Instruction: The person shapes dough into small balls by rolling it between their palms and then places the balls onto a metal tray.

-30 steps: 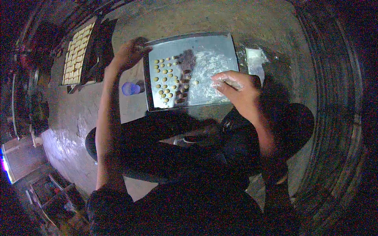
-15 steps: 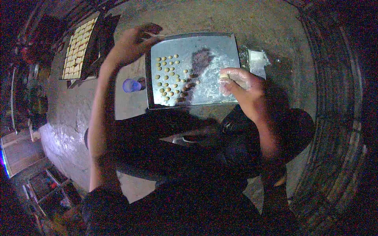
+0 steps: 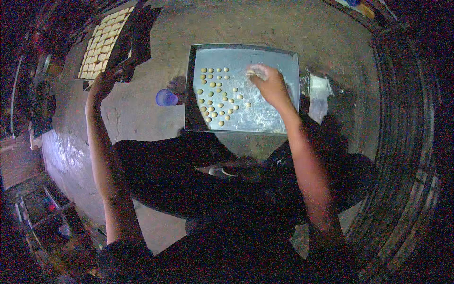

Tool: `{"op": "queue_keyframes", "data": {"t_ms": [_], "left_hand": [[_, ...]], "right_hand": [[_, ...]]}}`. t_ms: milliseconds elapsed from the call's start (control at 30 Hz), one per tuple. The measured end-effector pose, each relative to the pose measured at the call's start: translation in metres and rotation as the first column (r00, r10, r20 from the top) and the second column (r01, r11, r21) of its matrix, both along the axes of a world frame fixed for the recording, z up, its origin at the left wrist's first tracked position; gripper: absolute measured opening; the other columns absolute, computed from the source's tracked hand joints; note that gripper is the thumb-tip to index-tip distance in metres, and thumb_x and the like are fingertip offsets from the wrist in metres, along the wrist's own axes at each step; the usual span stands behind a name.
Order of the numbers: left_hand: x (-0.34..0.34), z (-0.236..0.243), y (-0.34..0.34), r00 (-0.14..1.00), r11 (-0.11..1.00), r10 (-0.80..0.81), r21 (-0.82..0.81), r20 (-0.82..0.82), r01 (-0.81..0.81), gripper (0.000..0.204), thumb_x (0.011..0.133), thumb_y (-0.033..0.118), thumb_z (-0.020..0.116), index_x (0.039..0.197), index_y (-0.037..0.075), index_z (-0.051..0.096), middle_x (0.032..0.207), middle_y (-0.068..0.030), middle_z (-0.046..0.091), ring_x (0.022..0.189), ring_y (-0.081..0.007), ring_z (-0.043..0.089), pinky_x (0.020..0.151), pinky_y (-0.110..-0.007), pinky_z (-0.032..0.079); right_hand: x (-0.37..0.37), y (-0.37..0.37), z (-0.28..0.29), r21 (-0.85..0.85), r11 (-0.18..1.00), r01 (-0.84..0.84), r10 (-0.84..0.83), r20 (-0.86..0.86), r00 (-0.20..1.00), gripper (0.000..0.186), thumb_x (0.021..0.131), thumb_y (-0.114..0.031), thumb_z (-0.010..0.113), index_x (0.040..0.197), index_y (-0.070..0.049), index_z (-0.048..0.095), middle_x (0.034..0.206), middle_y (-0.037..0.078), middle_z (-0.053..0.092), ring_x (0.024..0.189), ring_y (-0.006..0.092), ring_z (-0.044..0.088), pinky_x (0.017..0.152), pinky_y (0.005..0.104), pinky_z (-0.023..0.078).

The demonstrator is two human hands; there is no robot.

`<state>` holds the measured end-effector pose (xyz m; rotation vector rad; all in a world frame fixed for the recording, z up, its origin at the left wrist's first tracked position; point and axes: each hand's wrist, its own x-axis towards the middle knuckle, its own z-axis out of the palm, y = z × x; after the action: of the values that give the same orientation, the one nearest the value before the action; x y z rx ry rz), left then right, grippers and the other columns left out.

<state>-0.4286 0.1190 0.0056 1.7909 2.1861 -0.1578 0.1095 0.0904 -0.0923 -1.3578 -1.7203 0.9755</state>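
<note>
Fingers [image 3: 258,70] of the right hand [image 3: 269,86] are bent in close together, whitened at the tips, and from where I stand I cannot tell whether a small lump is pinched between them. That hand is over the far right part of a shallow metal tray [image 3: 231,56], its forearm reaching across the tray's near edge. Whether the fingertips meet the metal is too blurred to say.

Small pale dough-like balls [image 3: 213,84] sit on the left half of the tray, in loose rows toward the far side and more scattered toward the near side. One or two lie farther right than the others, toward the middle, apart from the hand. White powder [image 3: 269,117] is smeared over the right half.

Out to the left, the other arm stretches away to the left hand [image 3: 108,81], which is in shadow at the near end of a set of pale oblong pieces [image 3: 105,41] packed in rows. It is too dark there for me to tell whether its fingers grasp anything.

Between that hand and the tray, a bluish-purple cup [image 3: 167,97] is on the floor [image 3: 203,28]. Just right of the tray lies a white bag [image 3: 319,90]. Near the tray, the person's dark-clothed legs [image 3: 165,149] are folded.
</note>
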Motion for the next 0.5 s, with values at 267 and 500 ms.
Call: {"op": "queue_keyframes", "data": {"t_ms": [267,500], "left_hand": [[0.009,0.036,-0.022,0.891,0.955,0.056,0.237,0.45,-0.179,0.04,0.097,0.039,0.065,0.109,0.001,0.068,0.093,-0.0047,0.067,0.085,-0.0155,0.058,0.079,-0.031,0.048],[0.034,0.062,-0.02,0.861,0.968,0.041,0.194,0.507,-0.16,0.045,0.096,0.041,0.066,0.117,0.001,0.066,0.106,-0.0089,0.071,0.096,-0.0179,0.062,0.089,-0.032,0.048]], "right_hand": [[-0.014,0.01,-0.092,-0.364,0.931,-0.033,0.097,0.16,0.982,0.018,0.086,-0.017,0.074,0.097,-0.003,0.071,0.086,0.01,0.074,0.078,0.0179,0.071,0.072,0.0331,0.055],[-0.042,0.034,-0.116,-0.294,0.953,-0.075,0.127,0.161,0.979,0.025,0.079,-0.012,0.078,0.102,-0.006,0.07,0.098,0.011,0.074,0.089,0.0216,0.071,0.08,0.0344,0.055]]}}
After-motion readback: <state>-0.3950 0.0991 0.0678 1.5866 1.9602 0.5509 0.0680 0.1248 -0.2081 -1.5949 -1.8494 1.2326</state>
